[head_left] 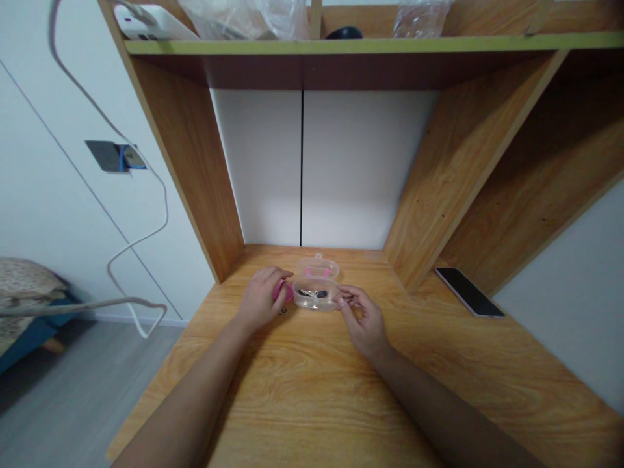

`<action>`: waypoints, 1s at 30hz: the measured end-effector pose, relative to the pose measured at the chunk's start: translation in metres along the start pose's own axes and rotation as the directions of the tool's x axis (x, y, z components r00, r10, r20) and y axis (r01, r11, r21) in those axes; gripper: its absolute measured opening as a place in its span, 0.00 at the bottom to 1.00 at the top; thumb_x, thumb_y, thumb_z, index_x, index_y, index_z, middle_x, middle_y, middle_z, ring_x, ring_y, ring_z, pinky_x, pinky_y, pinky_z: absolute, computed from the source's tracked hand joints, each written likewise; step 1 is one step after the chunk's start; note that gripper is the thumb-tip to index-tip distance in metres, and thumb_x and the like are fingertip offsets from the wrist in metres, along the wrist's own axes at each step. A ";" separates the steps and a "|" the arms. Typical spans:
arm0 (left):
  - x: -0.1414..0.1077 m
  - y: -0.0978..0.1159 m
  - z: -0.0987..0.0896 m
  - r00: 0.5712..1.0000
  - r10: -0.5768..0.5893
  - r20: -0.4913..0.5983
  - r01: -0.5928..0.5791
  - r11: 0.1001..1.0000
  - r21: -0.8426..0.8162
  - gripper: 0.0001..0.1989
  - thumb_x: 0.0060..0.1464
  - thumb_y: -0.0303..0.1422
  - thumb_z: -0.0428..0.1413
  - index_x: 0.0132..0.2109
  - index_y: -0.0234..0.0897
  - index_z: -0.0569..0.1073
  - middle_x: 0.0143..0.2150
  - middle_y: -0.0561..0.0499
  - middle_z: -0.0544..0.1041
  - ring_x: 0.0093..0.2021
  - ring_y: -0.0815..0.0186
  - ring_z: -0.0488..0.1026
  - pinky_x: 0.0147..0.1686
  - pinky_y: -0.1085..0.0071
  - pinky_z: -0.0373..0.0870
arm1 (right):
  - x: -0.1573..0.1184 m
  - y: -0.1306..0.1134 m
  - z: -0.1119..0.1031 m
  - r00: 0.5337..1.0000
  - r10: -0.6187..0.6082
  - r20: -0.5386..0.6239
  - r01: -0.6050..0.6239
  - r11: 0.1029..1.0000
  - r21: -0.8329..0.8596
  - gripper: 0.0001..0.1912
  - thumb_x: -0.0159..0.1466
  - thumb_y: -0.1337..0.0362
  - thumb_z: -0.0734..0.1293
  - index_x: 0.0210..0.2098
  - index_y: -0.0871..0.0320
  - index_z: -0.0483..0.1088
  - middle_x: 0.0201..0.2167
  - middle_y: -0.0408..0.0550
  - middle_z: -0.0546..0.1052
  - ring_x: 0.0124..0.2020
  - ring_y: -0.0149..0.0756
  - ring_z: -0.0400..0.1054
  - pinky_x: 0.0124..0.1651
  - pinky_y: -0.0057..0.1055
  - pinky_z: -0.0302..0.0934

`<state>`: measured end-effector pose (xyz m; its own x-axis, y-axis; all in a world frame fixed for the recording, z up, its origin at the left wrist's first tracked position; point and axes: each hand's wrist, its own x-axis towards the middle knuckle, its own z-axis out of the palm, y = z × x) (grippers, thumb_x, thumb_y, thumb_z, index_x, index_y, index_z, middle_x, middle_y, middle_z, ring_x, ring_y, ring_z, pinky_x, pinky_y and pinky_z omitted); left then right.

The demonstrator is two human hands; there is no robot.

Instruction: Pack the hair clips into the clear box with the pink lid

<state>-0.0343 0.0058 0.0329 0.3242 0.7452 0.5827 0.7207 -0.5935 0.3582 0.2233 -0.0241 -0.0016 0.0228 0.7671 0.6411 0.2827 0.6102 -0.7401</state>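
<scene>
Left hand (263,300): clenched around a pink rounded object (283,291), mostly hidden by the fingers, against the box's left end.
Right hand (364,324): thumb and forefinger close together at the box's right rim; cannot tell if they grasp anything.
Box: a clear plastic box (316,296) stands open between the hands, its hinged lid lying back on the far side, with pink marks on it.
Contents: dark metal pieces (312,293) lie inside, too small to identify.
Bench (302,403): wood-grain top; a smartphone (468,292) lies face up at right.
Around: a shelf (370,44) above, a wall socket (116,156) with a white cable (146,240), a bed (24,292) at left.
</scene>
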 end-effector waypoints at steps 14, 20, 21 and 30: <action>-0.010 -0.034 -0.016 0.877 -0.059 0.478 0.078 0.997 -0.021 0.14 0.53 0.40 0.59 0.43 0.37 0.79 0.37 0.47 0.81 0.34 0.62 0.75 0.34 0.70 0.65 | -0.002 0.006 -0.001 1.000 -0.013 0.025 0.015 0.998 -0.065 0.09 0.69 0.60 0.65 0.46 0.55 0.74 0.38 0.49 0.81 0.38 0.38 0.76 0.42 0.34 0.71; -0.011 -0.028 -0.007 0.868 -0.088 0.488 0.120 0.992 -0.035 0.09 0.52 0.36 0.59 0.38 0.39 0.79 0.31 0.50 0.80 0.29 0.65 0.73 0.29 0.72 0.61 | -0.001 0.004 -0.002 0.999 -0.023 0.027 0.025 0.997 -0.073 0.09 0.69 0.60 0.65 0.45 0.54 0.75 0.38 0.49 0.81 0.38 0.39 0.76 0.41 0.34 0.71; -0.011 -0.027 -0.006 0.868 -0.088 0.490 0.125 0.991 -0.045 0.08 0.52 0.35 0.59 0.38 0.39 0.79 0.31 0.50 0.80 0.29 0.65 0.73 0.29 0.72 0.61 | -0.001 0.004 -0.002 0.999 -0.027 0.027 0.028 0.997 -0.075 0.09 0.69 0.60 0.65 0.45 0.54 0.75 0.37 0.49 0.81 0.38 0.39 0.76 0.41 0.34 0.71; -0.009 -0.019 -0.005 0.887 -0.022 0.461 0.091 0.988 -0.128 0.07 0.54 0.35 0.57 0.36 0.37 0.79 0.29 0.50 0.78 0.27 0.67 0.71 0.28 0.72 0.62 | 0.001 0.001 -0.002 0.999 -0.047 0.025 0.049 0.995 -0.086 0.08 0.69 0.62 0.66 0.46 0.54 0.75 0.37 0.48 0.81 0.37 0.38 0.76 0.40 0.32 0.70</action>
<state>-0.0538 0.0086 0.0243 0.5545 0.8141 0.1726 0.6628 -0.5574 0.5000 0.2257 -0.0234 -0.0014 -0.0143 0.7422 0.6700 0.3649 0.6278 -0.6876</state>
